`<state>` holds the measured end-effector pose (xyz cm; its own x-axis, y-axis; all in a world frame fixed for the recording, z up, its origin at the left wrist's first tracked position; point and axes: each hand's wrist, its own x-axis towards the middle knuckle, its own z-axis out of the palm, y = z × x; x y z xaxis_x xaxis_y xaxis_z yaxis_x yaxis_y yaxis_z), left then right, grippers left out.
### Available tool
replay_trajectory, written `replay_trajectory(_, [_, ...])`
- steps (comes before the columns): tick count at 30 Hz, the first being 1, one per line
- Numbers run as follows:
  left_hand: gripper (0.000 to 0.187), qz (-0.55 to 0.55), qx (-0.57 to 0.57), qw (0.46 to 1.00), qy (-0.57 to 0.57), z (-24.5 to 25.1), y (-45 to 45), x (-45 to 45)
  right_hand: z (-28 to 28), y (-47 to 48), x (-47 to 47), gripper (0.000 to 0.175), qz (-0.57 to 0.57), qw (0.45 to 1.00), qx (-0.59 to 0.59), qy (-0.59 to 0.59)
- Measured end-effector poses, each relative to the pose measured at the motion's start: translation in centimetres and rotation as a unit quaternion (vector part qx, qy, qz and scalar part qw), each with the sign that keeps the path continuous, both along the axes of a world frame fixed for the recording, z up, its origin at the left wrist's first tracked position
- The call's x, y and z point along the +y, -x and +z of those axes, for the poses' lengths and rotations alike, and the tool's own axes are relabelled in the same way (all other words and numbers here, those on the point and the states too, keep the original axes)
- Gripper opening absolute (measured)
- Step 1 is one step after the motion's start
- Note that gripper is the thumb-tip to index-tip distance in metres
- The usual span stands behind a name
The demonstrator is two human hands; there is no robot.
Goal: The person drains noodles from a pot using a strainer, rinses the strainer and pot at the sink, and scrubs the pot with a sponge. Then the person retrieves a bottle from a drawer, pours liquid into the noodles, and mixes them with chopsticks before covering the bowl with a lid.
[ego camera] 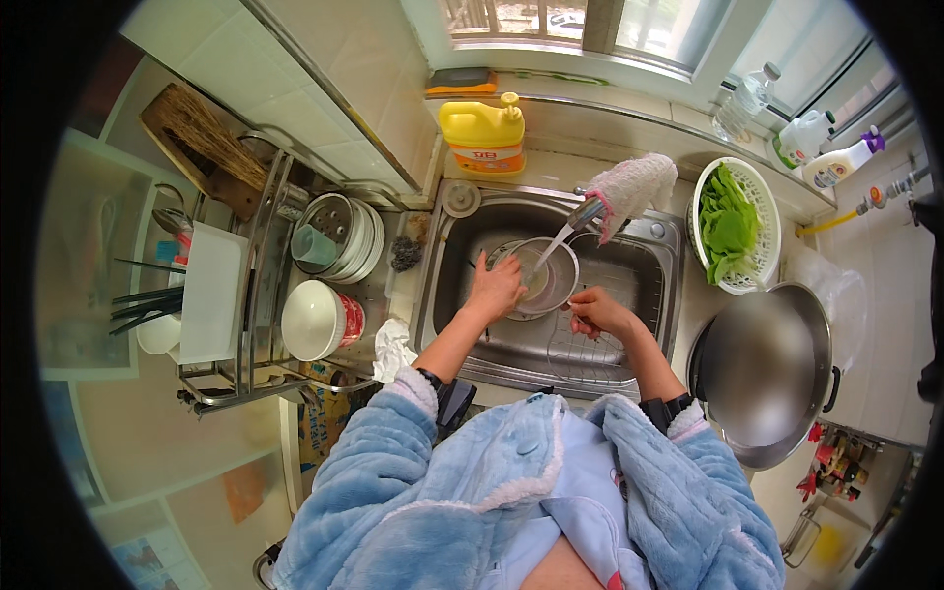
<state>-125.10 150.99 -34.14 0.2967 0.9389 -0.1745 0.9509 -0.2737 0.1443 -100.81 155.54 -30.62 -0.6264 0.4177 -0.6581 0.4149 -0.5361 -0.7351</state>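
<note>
Water runs from a metal faucet [586, 214] with a white and pink cloth draped over it. The stream falls into a round, translucent bowl [566, 267] in the stainless steel sink [450, 221]. My left hand [500, 284] reaches over the bowl's left side, its fingertips at or inside the rim; whether they grip anything is hidden. At the bowl's lower right rim, my right hand [599, 313] has its fingers curled, pinching the edge or something thin there. Beneath it, a wire rack [612, 343] lies in the sink.
A white colander [773, 221] of green lettuce [726, 221] and a large metal pan [822, 346] stand to the right. Behind the sink is a yellow detergent jug [483, 136]. Stacked plates [375, 240], a white bowl [310, 321] and a dish rack [254, 295] are at the left.
</note>
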Motion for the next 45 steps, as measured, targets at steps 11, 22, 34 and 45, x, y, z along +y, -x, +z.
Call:
replay_trajectory(11, [0.029, 0.408, -0.83, 0.324, 0.198, -2.0, -0.2, 0.3, -2.1, 1.7, -3.6, 0.032, 0.089, 0.788, -0.265, -0.549])
replay_trajectory(22, [0.028, 0.306, -0.773, 0.498, 0.248, -0.5, -5.8, 3.6, -7.3, 5.3, 2.4, 0.052, -0.165, 0.812, -0.068, -0.556])
replay_trajectory(34, [0.028, 0.337, -0.842, 0.366, 0.208, 0.8, 2.0, -0.6, -4.8, 5.4, 11.3, 0.037, -0.106, 0.718, -0.11, -0.679])
replay_trajectory(45, [0.027, 0.346, -0.896, 0.237, 0.146, 2.1, 3.3, -2.7, -0.9, 5.6, -1.4, 0.051, 0.128, 0.809, -0.152, -0.553])
